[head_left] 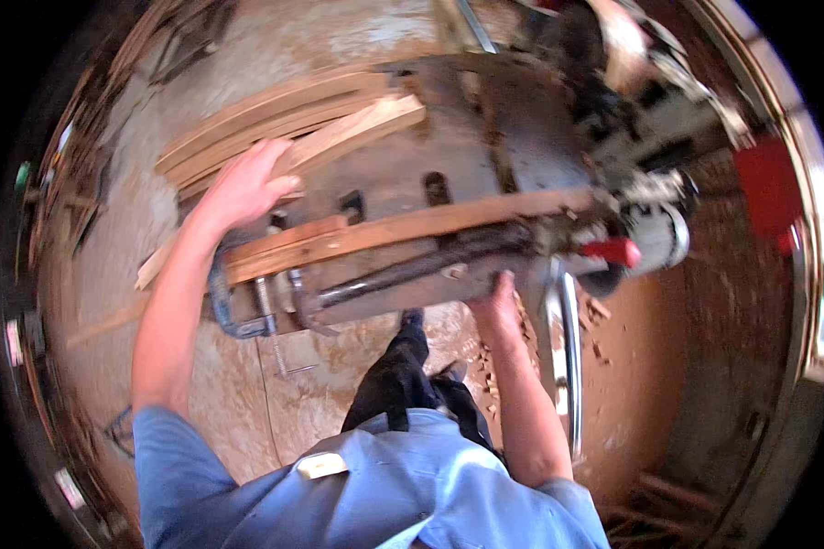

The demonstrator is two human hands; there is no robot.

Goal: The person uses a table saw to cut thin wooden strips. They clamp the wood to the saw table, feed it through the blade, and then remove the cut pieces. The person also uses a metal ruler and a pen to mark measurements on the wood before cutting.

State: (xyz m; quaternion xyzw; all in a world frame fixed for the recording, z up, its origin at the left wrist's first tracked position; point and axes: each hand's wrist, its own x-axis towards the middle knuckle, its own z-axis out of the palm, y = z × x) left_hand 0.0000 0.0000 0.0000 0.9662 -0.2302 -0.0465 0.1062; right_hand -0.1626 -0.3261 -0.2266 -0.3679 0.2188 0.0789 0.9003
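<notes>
My left hand (250,183) is closed over the near end of a pale wooden strip (362,133), with its thumb apart on the near side. This strip lies at a slant beside a stack of longer wooden strips (275,105) on a dark metal machine table (384,178). My right hand (496,302) is at the table's front edge, its thumb pointing up; its other fingers are hidden. Between my hands runs a wooden fence bar (412,224) with a shorter strip against it. A C-clamp (238,320) grips the bar's left end.
A dark round rod (421,265) runs along the table front to a red handle (613,252). Machine parts (650,101) stand at the far right. A metal post (570,357) rises beside my right forearm. Wood offcuts (600,320) litter the floor.
</notes>
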